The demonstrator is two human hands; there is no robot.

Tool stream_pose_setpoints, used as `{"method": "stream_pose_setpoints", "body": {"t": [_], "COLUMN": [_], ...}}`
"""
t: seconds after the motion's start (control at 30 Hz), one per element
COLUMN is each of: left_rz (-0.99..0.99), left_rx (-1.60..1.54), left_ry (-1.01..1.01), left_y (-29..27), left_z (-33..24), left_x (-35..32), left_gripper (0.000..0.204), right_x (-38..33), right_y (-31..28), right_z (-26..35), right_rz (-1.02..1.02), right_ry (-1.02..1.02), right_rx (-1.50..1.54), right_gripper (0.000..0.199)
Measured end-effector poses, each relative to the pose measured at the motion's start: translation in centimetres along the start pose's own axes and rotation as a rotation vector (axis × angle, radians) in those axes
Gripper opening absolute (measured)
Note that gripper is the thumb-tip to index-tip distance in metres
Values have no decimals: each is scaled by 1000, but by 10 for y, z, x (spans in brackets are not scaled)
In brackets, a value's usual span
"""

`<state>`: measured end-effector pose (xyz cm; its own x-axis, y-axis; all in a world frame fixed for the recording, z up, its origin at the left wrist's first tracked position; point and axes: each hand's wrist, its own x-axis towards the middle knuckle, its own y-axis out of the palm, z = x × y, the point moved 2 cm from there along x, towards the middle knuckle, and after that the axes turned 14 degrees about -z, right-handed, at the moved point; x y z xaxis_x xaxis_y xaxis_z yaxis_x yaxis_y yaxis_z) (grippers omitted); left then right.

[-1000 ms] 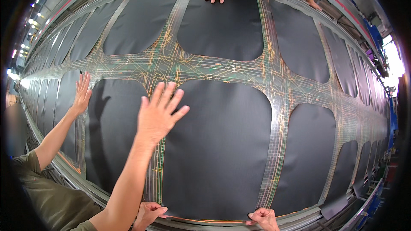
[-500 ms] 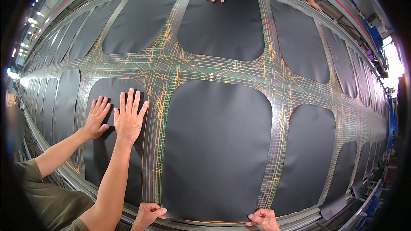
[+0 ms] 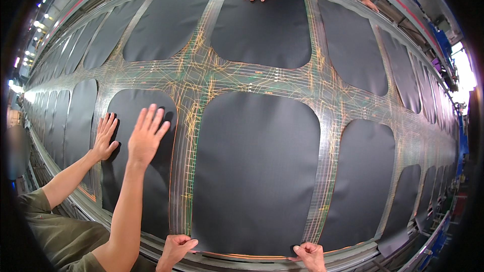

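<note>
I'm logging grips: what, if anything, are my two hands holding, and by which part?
The large smooth black sheet with rounded far corners, seemingly pinched along its near edge: left hand at the left corner, right hand at the right.

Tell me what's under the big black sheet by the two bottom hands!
Around the black sheet, a table with green and orange lines shows. What's underneath is covered, so I can't tell if lines continue there.

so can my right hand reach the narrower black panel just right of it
Probably yes: nothing visible blocks your right hand from the narrower panel, though that hand seems to pinch the wider panel at its corner.
</note>
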<state>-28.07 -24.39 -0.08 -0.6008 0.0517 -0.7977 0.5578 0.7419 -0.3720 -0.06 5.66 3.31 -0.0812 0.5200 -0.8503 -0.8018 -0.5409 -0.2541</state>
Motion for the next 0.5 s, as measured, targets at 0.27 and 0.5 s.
{"method": "stream_pose_setpoints", "body": {"t": [0.27,0.5], "left_rz": [4,-46], "left_rx": [-5,94], "left_ry": [99,72], "left_y": [1,-2], "left_z": [9,-3], "left_x": [7,-10], "left_gripper": [24,24], "right_x": [-4,-9], "right_y": [6,9], "right_z": [-14,3], "right_rz": [-137,-135], "right_ry": [-51,-161], "right_rx": [9,-105], "right_gripper": [22,22]}}
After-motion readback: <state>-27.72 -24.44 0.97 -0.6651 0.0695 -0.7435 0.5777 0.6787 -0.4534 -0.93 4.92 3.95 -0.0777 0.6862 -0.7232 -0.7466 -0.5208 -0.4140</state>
